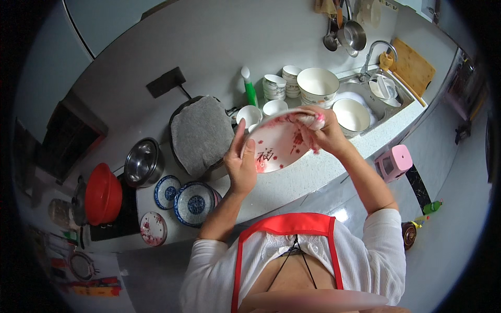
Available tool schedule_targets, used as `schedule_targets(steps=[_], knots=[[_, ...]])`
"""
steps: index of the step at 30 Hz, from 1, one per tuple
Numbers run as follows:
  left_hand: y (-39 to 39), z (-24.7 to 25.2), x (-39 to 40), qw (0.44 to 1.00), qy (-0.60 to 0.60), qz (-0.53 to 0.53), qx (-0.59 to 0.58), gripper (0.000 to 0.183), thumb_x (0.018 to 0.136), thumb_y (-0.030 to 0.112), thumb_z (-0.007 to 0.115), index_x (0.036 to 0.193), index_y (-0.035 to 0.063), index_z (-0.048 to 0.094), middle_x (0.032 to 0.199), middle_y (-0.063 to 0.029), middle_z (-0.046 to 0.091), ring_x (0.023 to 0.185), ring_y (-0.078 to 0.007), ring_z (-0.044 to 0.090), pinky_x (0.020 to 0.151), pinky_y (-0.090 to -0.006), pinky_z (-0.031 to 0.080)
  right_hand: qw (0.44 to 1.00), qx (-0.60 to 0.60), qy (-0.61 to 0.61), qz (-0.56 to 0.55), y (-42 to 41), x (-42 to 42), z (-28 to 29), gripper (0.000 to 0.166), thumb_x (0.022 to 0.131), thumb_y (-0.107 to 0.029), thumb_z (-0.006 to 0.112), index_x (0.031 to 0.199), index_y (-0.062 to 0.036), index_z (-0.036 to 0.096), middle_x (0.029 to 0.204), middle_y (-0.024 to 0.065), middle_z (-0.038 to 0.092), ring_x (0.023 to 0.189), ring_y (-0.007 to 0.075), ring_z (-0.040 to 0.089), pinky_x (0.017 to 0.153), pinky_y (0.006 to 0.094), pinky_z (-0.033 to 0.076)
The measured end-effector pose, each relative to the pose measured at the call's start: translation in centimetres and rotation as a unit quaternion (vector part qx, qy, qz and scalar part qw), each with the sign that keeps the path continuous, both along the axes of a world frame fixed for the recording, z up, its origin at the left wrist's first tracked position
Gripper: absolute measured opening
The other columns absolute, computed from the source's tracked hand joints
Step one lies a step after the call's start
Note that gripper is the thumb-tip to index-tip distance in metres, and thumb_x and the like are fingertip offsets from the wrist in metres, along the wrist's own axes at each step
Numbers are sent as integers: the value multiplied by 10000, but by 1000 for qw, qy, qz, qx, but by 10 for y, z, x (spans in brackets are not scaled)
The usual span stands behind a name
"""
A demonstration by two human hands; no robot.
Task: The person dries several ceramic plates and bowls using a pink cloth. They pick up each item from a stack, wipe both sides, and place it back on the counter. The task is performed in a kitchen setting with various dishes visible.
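Note:
A large white ceramic plate with red blossoms and a dark character (pixel 276 146) is held tilted above the counter. My left hand (pixel 242 164) grips its left edge, the thumb on the inner face. At the upper right rim, my right hand (pixel 330 131) presses a pink and white cloth (pixel 309 127) against the plate. Behind the plate stand white cups (pixel 249 116). Stacked small bowls (pixel 274 84) and a large white bowl on a stack (pixel 318 80) are further back. Another white bowl (pixel 351 115) sits by the sink's edge.
The steel sink (pixel 377 111) at right holds white dishes. A cloth-covered appliance (pixel 203 135) stands left of the plate. Blue-patterned plates (pixel 193 203), a floral plate (pixel 153 229), steel bowls (pixel 143 162) and a red basin (pixel 102 193) lie further left. A pink stool (pixel 395 160) is on the floor.

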State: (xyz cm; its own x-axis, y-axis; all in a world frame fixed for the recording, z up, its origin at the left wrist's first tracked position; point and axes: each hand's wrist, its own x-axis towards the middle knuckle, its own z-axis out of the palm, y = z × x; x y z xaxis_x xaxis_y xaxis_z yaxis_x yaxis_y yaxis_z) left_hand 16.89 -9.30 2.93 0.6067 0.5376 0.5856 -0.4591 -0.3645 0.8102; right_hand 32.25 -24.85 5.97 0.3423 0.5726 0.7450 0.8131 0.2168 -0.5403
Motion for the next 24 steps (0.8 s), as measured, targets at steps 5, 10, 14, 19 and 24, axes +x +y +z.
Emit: schedule_targets(steps=[5, 10, 14, 19, 24], knots=[[-13, -4, 22, 980, -103, -8, -169, 423, 930, 211, 511, 1235, -80, 476, 1175, -180, 559, 1026, -220, 565, 882, -325, 449, 915, 117, 387, -13, 29, -17, -58, 121, 894, -91, 551, 961, -13, 616, 807, -1, 601, 693, 80, 527, 633, 216, 434], [-22, -26, 47, 979, -89, 11, -181, 435, 964, 261, 410, 1234, -78, 455, 1184, -197, 539, 1041, -244, 556, 853, -346, 458, 639, 288, 694, 165, 66, -73, -58, 313, 940, -253, 497, 1184, -57, 475, 1056, 89, 585, 931, 209, 581, 837, 340, 484], [-21, -52, 48, 990, 12, -144, 1, 444, 978, 251, 372, 1312, -42, 374, 1347, -139, 410, 1248, -236, 383, 1055, -365, 270, 647, 251, 690, 206, 52, -64, -57, 329, 943, -256, 488, 1194, -44, 473, 1085, 99, 580, 984, 212, 567, 889, 351, 463], [2, -67, 26, 907, 184, -219, 307, 482, 861, 94, 597, 1294, -13, 415, 1306, -151, 464, 1181, -246, 477, 1002, -366, 368, 920, 85, 381, 36, 0, -23, -45, 142, 923, -65, 488, 1021, -20, 581, 877, 38, 607, 749, 105, 569, 647, 251, 470], [72, -55, -11, 955, 166, -245, 29, 694, 800, 267, 698, 1355, 26, 359, 1311, -166, 472, 1206, -229, 469, 995, -403, 380, 989, -45, -126, -63, -26, -7, 7, 450, 552, 93, 592, 990, -8, 601, 875, 159, 621, 817, 340, 619, 708, 373, 497]])
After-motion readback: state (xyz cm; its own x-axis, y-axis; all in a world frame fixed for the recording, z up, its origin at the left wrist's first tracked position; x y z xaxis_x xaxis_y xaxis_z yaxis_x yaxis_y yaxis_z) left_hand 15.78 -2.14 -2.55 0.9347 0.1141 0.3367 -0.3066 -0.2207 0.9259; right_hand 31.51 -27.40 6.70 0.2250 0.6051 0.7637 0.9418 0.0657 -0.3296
